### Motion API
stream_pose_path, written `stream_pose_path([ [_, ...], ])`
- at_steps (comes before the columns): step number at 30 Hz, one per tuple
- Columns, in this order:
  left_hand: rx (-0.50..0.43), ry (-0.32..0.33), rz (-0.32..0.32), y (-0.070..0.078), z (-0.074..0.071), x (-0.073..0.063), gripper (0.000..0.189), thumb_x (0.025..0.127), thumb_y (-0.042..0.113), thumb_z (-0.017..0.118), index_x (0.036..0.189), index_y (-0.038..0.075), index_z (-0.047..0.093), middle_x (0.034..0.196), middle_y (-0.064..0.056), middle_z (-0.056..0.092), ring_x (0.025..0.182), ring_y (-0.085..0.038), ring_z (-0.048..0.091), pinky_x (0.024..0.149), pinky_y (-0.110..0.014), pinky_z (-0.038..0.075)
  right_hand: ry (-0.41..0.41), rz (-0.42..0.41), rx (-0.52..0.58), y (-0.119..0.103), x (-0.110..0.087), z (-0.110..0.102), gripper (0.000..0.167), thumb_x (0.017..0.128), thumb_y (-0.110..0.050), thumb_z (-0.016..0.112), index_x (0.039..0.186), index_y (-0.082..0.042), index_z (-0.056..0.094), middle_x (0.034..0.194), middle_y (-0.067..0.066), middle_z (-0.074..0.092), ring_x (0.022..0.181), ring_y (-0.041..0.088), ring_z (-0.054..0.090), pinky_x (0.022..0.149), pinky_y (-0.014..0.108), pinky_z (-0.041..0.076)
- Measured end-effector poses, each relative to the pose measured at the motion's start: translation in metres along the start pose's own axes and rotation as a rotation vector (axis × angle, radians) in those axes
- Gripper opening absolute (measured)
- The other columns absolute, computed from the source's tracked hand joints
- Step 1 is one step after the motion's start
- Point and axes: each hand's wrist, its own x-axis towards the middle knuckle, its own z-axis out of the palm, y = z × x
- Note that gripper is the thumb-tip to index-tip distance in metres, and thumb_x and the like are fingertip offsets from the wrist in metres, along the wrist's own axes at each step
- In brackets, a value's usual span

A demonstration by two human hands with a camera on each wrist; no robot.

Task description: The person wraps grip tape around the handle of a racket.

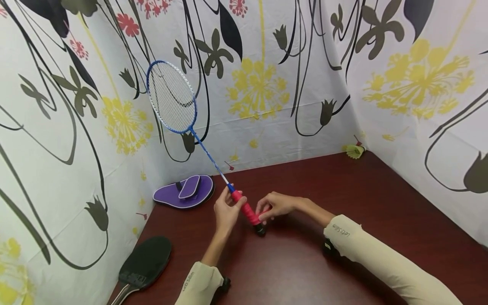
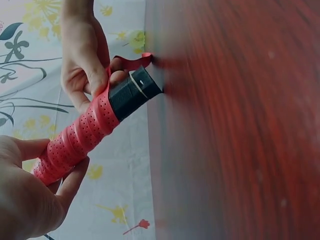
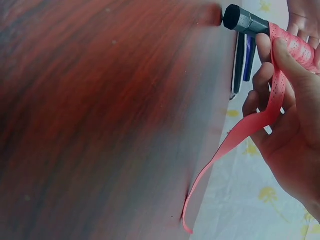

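Observation:
A blue and white badminton racket (image 1: 207, 154) is held at a slant, head up to the left, butt end low over the table. My left hand (image 1: 228, 210) grips its handle near the upper end, thumb and fingers around the red perforated grip tape (image 2: 82, 135). Pinched between the thumb and fingers of my right hand (image 1: 277, 204) is the loose strip of that tape (image 3: 242, 131), close to where the wrapping stops. The strip's tail hangs past the right palm toward the tabletop. Below the wrapping, the black butt end (image 2: 134, 92) of the handle is bare.
A purple paddle case (image 1: 183, 192) lies at the table's back left. Nearer on the left is a black table tennis paddle (image 1: 146, 260). At the far right corner sits a yellow shuttlecock (image 1: 354, 151). Flower-printed cloth (image 1: 267, 140) walls the dark red table (image 1: 305, 262).

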Motion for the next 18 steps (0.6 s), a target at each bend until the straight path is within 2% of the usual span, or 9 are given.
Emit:
stream_pose_path([
  [5, -0.006, -0.052, -0.015, 0.001, -0.004, 0.000, 0.061, 0.084, -0.005, 0.082, 0.141, 0.000, 0.060, 0.108, -0.021, 0.076, 0.106, -0.039, 0.073, 0.098, -0.054, 0.054, -0.024, 0.000, 0.014, 0.000, 0.002, 0.001, 0.015, 0.099, -0.022, 0.073, 0.114, -0.020, 0.076, 0.086, 0.005, 0.079, 0.077, 0.036, 0.074, 0.072, 0.052, 0.061],
  [10, -0.011, -0.153, -0.021, 0.018, -0.009, -0.001, 0.063, 0.088, -0.012, 0.073, 0.146, -0.009, 0.049, 0.118, -0.032, 0.070, 0.111, -0.047, 0.069, 0.102, -0.058, 0.050, -0.042, 0.003, 0.012, -0.002, 0.004, 0.002, 0.028, 0.100, -0.022, 0.071, 0.126, -0.011, 0.073, 0.085, 0.005, 0.079, 0.077, 0.035, 0.074, 0.072, 0.048, 0.062],
  [12, -0.024, -0.194, -0.035, 0.022, -0.012, -0.001, 0.063, 0.089, -0.013, 0.070, 0.148, -0.011, 0.045, 0.121, -0.034, 0.068, 0.110, -0.048, 0.069, 0.101, -0.053, 0.053, -0.053, 0.009, 0.014, -0.003, 0.005, 0.004, 0.033, 0.101, -0.023, 0.070, 0.131, -0.007, 0.070, 0.084, 0.005, 0.079, 0.077, 0.033, 0.073, 0.072, 0.045, 0.062],
  [14, -0.055, -0.224, -0.054, 0.022, -0.014, 0.000, 0.066, 0.091, -0.014, 0.068, 0.150, -0.011, 0.040, 0.126, -0.034, 0.066, 0.109, -0.047, 0.069, 0.097, -0.042, 0.057, -0.061, 0.018, 0.015, -0.004, 0.006, 0.006, 0.038, 0.102, -0.023, 0.069, 0.135, -0.004, 0.067, 0.084, 0.005, 0.079, 0.076, 0.030, 0.073, 0.072, 0.043, 0.062],
  [18, -0.122, -0.250, -0.079, 0.007, -0.015, 0.001, 0.071, 0.094, -0.013, 0.063, 0.157, -0.007, 0.030, 0.136, -0.033, 0.061, 0.111, -0.049, 0.067, 0.087, -0.021, 0.056, -0.058, 0.028, -0.009, -0.005, 0.008, 0.010, 0.040, 0.103, -0.024, 0.068, 0.136, -0.003, 0.065, 0.082, 0.002, 0.078, 0.071, 0.022, 0.071, 0.070, 0.041, 0.061],
])
